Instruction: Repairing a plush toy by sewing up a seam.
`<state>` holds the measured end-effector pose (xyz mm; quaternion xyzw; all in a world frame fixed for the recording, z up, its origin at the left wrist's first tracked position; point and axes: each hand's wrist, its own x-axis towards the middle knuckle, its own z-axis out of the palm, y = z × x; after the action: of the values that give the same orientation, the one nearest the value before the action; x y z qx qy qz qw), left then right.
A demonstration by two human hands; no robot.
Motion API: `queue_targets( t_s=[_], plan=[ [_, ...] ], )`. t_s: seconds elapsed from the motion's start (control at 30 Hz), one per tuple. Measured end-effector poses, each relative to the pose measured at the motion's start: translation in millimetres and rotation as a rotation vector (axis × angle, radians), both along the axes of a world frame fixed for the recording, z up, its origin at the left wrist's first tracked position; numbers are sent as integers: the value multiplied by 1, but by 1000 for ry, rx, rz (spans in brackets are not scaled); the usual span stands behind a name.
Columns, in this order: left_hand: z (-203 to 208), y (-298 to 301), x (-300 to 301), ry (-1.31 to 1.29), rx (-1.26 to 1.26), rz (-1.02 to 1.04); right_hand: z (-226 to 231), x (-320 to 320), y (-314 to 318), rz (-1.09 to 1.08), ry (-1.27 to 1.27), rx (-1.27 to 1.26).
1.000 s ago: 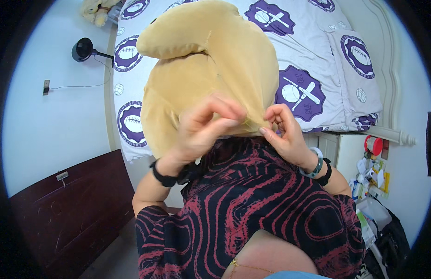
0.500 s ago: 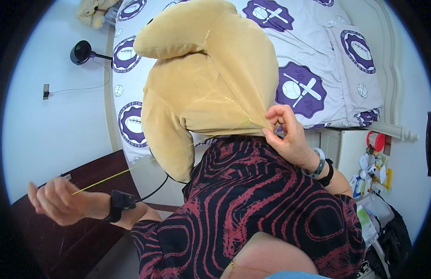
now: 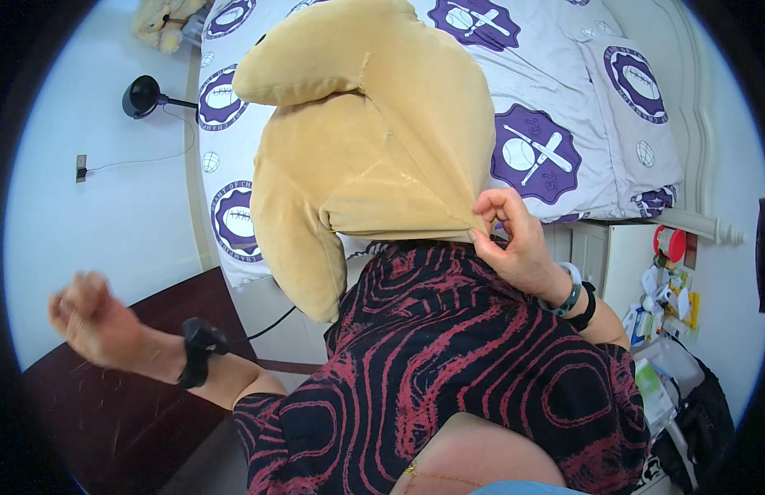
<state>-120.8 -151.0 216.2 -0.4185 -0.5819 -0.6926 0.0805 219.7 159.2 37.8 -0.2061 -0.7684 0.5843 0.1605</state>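
A large tan plush toy (image 3: pixel 432 107) lies across the bed edge and my lap, one dark eye showing at its upper left. Pale yellow stitches run along its seam down to the lower right corner. At that corner my right hand (image 3: pixel 510 239) pinches the fabric between thumb and fingers. Far out to the left, my left hand (image 3: pixel 98 322) is raised above a dark wooden surface, its fingers curled and blurred by motion. Whatever its fingertips hold is too small to make out. No thread is discernible between hand and toy.
The bed has a white cover (image 3: pixel 547 91) with purple baseball prints. A black lamp (image 3: pixel 141 96) juts from the left side. Dark wooden board (image 3: pixel 143 412) stands at lower left. To the right are a white cabinet (image 3: pixel 622 268), small bottles and packages, and a black bag (image 3: pixel 704 412).
My left hand has risen slightly. The yellow thread that stretched from it to the toy no longer shows. My right hand keeps its pinch on the corner.
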Motion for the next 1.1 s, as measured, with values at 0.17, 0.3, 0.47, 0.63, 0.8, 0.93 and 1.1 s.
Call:
queue_targets(
  t_s=[0.17, 0.3, 0.47, 0.63, 0.8, 0.93, 1.1],
  plan=[
    [-87, 119, 79, 9, -564, -94, -4, 2, -2, -43, -10, 43],
    [-104, 159, 122, 206, -875, -600, 4, 5, -4, -21, -58, -58],
    [-148, 179, 152, 135, -801, -641, -4, 5, -8, -67, 14, -34],
    [-160, 186, 169, 204, -845, -573, -5, 6, -6, -69, 10, -52],
    [-163, 189, 171, 244, -776, -586, -10, 5, -5, -59, 39, -49],
    [-149, 186, 170, -8, -807, -741, -9, 4, -5, -49, 34, -40],
    [-142, 184, 165, -31, -888, -659, -7, 4, -6, -47, 25, -23]
  ],
)
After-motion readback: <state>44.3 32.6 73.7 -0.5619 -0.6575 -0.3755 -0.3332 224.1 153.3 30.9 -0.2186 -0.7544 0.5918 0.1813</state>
